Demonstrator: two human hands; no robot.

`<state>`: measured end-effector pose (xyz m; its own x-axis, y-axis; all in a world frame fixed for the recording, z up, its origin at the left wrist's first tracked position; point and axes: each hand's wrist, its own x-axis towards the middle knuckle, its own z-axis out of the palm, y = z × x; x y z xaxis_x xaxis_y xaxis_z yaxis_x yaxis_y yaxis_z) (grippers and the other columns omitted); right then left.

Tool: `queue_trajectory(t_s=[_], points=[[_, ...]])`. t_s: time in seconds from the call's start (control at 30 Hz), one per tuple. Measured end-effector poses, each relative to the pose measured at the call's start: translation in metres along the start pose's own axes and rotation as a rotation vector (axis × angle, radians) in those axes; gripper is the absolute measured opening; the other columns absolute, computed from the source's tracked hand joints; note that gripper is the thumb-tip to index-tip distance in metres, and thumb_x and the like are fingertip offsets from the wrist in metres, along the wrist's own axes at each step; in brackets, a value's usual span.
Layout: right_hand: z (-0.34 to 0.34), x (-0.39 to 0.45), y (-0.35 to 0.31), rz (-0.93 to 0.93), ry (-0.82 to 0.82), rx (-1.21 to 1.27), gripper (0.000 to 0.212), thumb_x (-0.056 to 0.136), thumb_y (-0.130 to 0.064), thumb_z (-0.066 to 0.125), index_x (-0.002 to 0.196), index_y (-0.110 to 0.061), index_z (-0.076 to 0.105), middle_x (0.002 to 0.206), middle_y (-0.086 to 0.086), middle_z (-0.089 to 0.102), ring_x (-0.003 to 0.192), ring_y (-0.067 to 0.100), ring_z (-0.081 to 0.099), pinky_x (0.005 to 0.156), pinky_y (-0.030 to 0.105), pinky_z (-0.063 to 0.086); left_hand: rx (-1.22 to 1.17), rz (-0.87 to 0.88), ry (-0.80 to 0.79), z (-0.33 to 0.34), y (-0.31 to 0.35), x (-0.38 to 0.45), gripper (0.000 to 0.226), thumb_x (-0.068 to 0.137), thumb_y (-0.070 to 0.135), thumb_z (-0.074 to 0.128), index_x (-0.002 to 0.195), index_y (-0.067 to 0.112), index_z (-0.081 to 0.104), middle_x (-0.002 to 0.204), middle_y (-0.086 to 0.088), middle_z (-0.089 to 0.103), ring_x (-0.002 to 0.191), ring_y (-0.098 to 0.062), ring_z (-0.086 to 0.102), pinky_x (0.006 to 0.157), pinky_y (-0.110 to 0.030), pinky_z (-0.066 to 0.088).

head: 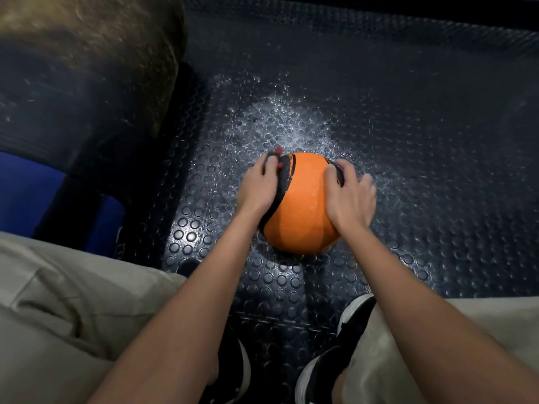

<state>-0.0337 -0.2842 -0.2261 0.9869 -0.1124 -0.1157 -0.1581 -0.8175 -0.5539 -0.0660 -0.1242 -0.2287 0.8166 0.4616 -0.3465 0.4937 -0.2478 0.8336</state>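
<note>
An orange ball (303,205) with black bands down its sides rests on the black studded rubber floor (408,170) in front of my feet. My left hand (259,188) grips the black band on the ball's left side, fingers curled over it; a small red bit shows at the fingertips. My right hand (350,196) holds the ball's right side, with its fingers curled over a black part at the upper edge. Both forearms reach down from the bottom of the view.
White specks glisten on the floor behind the ball (291,123). A big dark rounded object with a brownish top (87,68) fills the upper left, and a blue thing (26,193) lies below it. My beige trouser legs (58,316) and black shoes (329,368) fill the bottom.
</note>
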Motion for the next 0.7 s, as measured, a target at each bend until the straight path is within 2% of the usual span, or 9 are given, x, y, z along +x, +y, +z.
queue_trajectory(t_s=[0.07, 0.17, 0.23, 0.3, 0.37, 0.43, 0.5, 0.6, 0.7], points=[[-0.002, 0.001, 0.002, -0.077, -0.009, -0.055, 0.056, 0.096, -0.071, 0.026, 0.144, -0.045, 0.042, 0.130, 0.009, 0.044, 0.122, 0.029, 0.043, 0.110, 0.048, 0.032, 0.166, 0.130, -0.035, -0.002, 0.013, 0.003, 0.048, 0.101, 0.060, 0.031, 0.143, 0.042, 0.048, 0.141, 0.002, 0.055, 0.129, -0.020, 0.051, 0.107, -0.045, 0.040], [-0.002, -0.001, 0.006, -0.402, 0.005, -0.053, 0.050, 0.102, -0.061, 0.031, 0.147, -0.042, 0.043, 0.149, 0.003, 0.038, 0.138, 0.024, 0.035, 0.119, 0.051, 0.023, 0.162, 0.179, -0.052, -0.005, 0.010, 0.009, 0.048, 0.103, 0.057, 0.034, 0.147, 0.041, 0.045, 0.148, 0.004, 0.049, 0.133, -0.017, 0.045, 0.101, -0.036, 0.034], [-0.001, -0.001, 0.010, -0.538, -0.092, 0.035, 0.052, 0.102, -0.056, 0.032, 0.147, -0.036, 0.046, 0.157, -0.001, 0.038, 0.144, 0.019, 0.032, 0.120, 0.051, 0.023, 0.028, 0.114, -0.014, -0.007, -0.002, 0.006, 0.046, 0.104, 0.055, 0.031, 0.142, 0.037, 0.052, 0.137, 0.006, 0.057, 0.125, -0.015, 0.051, 0.103, -0.037, 0.037], [0.003, -0.006, 0.013, -0.597, -0.109, 0.071, 0.058, 0.097, -0.059, 0.035, 0.146, -0.032, 0.050, 0.156, -0.002, 0.041, 0.143, 0.017, 0.035, 0.119, 0.043, 0.024, -0.106, -0.003, 0.003, -0.010, -0.021, 0.005, 0.043, 0.105, 0.051, 0.030, 0.122, 0.030, 0.062, 0.111, 0.009, 0.064, 0.106, -0.012, 0.058, 0.096, -0.037, 0.043], [0.008, -0.015, 0.009, -0.630, -0.073, 0.039, 0.061, 0.092, -0.062, 0.037, 0.143, -0.032, 0.053, 0.152, -0.004, 0.044, 0.140, 0.017, 0.039, 0.115, 0.036, 0.022, -0.245, -0.158, -0.001, -0.014, -0.036, 0.002, 0.048, 0.097, 0.058, 0.032, 0.107, 0.026, 0.066, 0.101, 0.003, 0.067, 0.101, -0.018, 0.062, 0.096, -0.042, 0.049], [0.010, -0.022, -0.001, -0.639, -0.064, 0.002, 0.060, 0.091, -0.062, 0.040, 0.141, -0.033, 0.054, 0.150, -0.006, 0.045, 0.137, 0.016, 0.041, 0.114, 0.038, 0.025, -0.358, -0.296, 0.011, -0.017, -0.050, 0.007, 0.058, 0.081, 0.068, 0.033, 0.100, 0.026, 0.068, 0.106, -0.008, 0.072, 0.103, -0.029, 0.066, 0.096, -0.053, 0.052], [0.013, -0.028, -0.010, -0.626, -0.048, -0.031, 0.055, 0.090, -0.059, 0.044, 0.139, -0.035, 0.055, 0.148, -0.008, 0.046, 0.135, 0.015, 0.042, 0.113, 0.040, 0.026, -0.362, -0.361, 0.047, -0.019, -0.049, 0.011, 0.054, 0.079, 0.063, 0.034, 0.096, 0.025, 0.068, 0.109, -0.011, 0.071, 0.104, -0.032, 0.065, 0.095, -0.053, 0.052], [0.016, -0.032, -0.019, -0.554, -0.006, -0.034, 0.048, 0.091, -0.054, 0.049, 0.134, -0.035, 0.057, 0.139, -0.008, 0.049, 0.128, 0.016, 0.044, 0.104, 0.036, 0.026, -0.183, -0.211, 0.054, -0.023, -0.019, 0.005, 0.036, 0.096, 0.047, 0.033, 0.101, 0.028, 0.063, 0.108, -0.002, 0.067, 0.103, -0.026, 0.061, 0.094, -0.045, 0.049], [0.011, -0.024, -0.020, -0.513, 0.032, -0.072, 0.042, 0.091, -0.054, 0.052, 0.128, -0.033, 0.059, 0.119, -0.004, 0.049, 0.112, 0.020, 0.045, 0.094, 0.035, 0.028, 0.053, -0.019, 0.008, -0.020, 0.002, 0.007, 0.036, 0.100, 0.048, 0.036, 0.125, 0.035, 0.059, 0.118, 0.009, 0.061, 0.105, -0.017, 0.055, 0.087, -0.036, 0.041]])
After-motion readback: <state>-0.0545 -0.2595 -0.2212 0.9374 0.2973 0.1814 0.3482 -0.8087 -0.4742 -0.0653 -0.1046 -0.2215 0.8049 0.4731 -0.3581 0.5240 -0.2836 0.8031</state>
